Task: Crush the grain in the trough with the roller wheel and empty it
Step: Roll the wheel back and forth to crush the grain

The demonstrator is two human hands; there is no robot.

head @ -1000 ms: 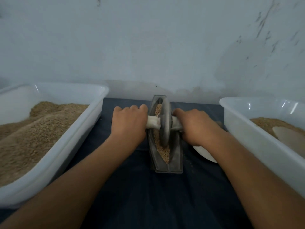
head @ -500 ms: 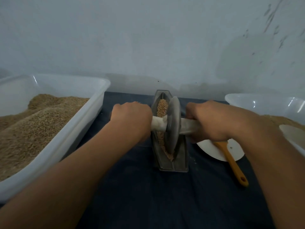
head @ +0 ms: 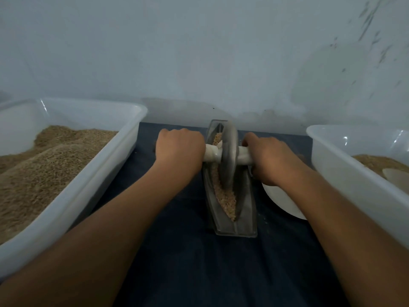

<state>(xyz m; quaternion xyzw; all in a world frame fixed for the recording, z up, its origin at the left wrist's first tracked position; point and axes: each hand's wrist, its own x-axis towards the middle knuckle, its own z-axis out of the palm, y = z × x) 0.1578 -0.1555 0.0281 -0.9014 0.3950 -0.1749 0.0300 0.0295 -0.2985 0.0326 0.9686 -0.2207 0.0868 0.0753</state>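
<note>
With the left hand (head: 180, 149) and right hand (head: 269, 157) clenched on the handle (head: 212, 153), an uneven push could tip the wheel (head: 229, 156), spilling grain (head: 223, 196) from the trough (head: 243, 218) toward 6 o'clock.

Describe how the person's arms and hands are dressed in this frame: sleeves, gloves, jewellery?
Both forearms are bare as far as the frame shows; no sleeve edge is in view. The left hand and right hand wear no gloves. No watch, bracelet or ring is visible, though the fingers are mostly hidden from this view.
</note>
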